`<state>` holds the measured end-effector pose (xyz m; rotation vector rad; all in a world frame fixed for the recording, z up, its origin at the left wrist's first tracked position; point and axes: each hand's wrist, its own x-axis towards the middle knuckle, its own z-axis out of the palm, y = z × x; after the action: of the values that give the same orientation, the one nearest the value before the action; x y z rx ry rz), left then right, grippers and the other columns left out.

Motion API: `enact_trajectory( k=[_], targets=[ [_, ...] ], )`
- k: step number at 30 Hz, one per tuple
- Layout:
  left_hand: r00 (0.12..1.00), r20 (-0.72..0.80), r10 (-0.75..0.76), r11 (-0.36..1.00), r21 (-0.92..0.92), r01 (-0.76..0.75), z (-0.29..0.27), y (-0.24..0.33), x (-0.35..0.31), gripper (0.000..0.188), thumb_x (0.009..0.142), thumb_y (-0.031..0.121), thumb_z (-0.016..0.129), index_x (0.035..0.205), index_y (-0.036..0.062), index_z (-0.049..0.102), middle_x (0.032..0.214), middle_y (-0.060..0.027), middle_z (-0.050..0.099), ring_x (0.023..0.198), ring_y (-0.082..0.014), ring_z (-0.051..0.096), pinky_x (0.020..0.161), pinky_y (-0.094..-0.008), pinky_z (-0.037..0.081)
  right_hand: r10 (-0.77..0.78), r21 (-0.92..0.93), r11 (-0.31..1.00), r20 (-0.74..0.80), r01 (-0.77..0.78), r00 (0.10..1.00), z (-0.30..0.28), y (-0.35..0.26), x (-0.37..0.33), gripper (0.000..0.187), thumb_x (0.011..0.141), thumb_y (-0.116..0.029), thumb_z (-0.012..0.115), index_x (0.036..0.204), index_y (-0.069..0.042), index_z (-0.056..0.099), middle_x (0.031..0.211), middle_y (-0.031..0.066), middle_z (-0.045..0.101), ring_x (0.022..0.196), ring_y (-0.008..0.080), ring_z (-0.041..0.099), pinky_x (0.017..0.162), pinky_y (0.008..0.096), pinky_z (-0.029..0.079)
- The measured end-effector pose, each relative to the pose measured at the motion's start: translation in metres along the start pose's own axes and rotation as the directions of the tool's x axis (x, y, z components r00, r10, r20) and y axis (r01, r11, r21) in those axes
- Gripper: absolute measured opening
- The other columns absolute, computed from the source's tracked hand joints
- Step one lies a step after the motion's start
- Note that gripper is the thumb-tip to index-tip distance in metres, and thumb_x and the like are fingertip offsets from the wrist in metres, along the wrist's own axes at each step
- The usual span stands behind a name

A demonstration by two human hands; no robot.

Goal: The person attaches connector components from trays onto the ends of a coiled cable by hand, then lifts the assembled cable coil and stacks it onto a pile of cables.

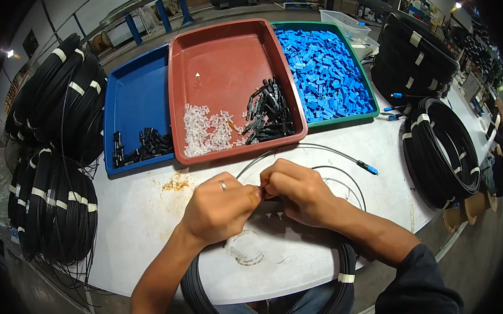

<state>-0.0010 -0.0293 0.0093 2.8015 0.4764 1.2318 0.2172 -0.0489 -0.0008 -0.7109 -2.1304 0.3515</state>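
Dark piece sits pinched between curled left hand and right hand.

Front coil blk w/ 2 wht bands; L tray blue, mid tray brick-red, R tray grn w/ blue pcs.

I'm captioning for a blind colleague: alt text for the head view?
Left hand and right hand meet, pinching a small dark piece, above a white table and black cable coil. Beyond: a blue tray, red tray and green tray, the last holding blue connectors; more cable coils flank them.
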Motion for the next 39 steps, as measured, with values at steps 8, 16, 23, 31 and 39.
enact_trajectory(
  k=[8, 16, 23, 31, 39],
  targets=[
    [0.893, -0.012, -0.450, 0.858, -0.282, 0.429, -0.001, 0.007, 0.002, 0.008, 0.077, 0.002, 0.081, 0.078, -0.0026, 0.076, 0.078, -0.0144, 0.075, 0.065, -0.0184, 0.070, 0.062, -0.0280, 0.055, 0.026, 0.061, 0.998, -0.020, -0.025, 0.999, 0.001, 0.006, -0.001, 0.032, 0.065, 0.012, 0.069, 0.092, 0.000, 0.057, 0.097, 0.0144, 0.061, 0.087, 0.0328, 0.064, 0.074, 0.0382, 0.055],
    [0.994, -0.015, -0.112, 0.988, -0.107, 0.110, 0.002, -0.001, -0.003, 0.009, 0.072, -0.001, 0.081, 0.076, -0.0008, 0.073, 0.069, -0.0087, 0.071, 0.057, -0.0187, 0.064, 0.059, -0.0295, 0.053, -0.090, -0.029, 0.996, -0.016, 0.090, 0.996, 0.000, 0.003, 0.002, 0.027, 0.065, 0.014, 0.072, 0.083, 0.001, 0.055, 0.099, 0.0152, 0.064, 0.081, 0.0288, 0.065, 0.065, 0.0363, 0.054],
    [0.983, -0.067, -0.173, 0.979, -0.122, 0.164, 0.003, -0.001, -0.002, 0.010, 0.074, 0.002, 0.082, 0.076, -0.0014, 0.073, 0.071, -0.0108, 0.073, 0.057, -0.0183, 0.065, 0.059, -0.0305, 0.053, -0.020, 0.056, 0.998, -0.032, 0.021, 0.999, 0.002, 0.007, -0.001, 0.029, 0.065, 0.012, 0.070, 0.087, 0.001, 0.055, 0.098, 0.0148, 0.062, 0.085, 0.0307, 0.064, 0.071, 0.0378, 0.054],
    [0.788, 0.126, -0.603, 0.675, -0.445, 0.588, -0.002, 0.007, -0.001, 0.009, 0.077, 0.004, 0.084, 0.079, -0.0013, 0.077, 0.071, -0.0135, 0.074, 0.062, -0.0162, 0.070, 0.062, -0.0273, 0.054, -0.238, -0.167, 0.959, -0.027, 0.231, 0.971, -0.001, -0.001, 0.004, 0.021, 0.072, 0.002, 0.069, 0.089, 0.002, 0.056, 0.094, 0.0138, 0.060, 0.082, 0.0308, 0.061, 0.070, 0.0386, 0.053],
    [0.990, -0.038, 0.134, 0.982, 0.137, -0.128, 0.001, -0.001, 0.001, 0.010, 0.071, -0.002, 0.081, 0.074, 0.0003, 0.071, 0.073, -0.0077, 0.071, 0.059, -0.0180, 0.062, 0.059, -0.0308, 0.053, 0.037, 0.059, 0.998, 0.011, -0.038, 0.999, 0.002, 0.004, 0.001, 0.028, 0.067, 0.017, 0.069, 0.084, 0.000, 0.055, 0.099, 0.0131, 0.065, 0.083, 0.0294, 0.068, 0.066, 0.0356, 0.056]
  ],
)
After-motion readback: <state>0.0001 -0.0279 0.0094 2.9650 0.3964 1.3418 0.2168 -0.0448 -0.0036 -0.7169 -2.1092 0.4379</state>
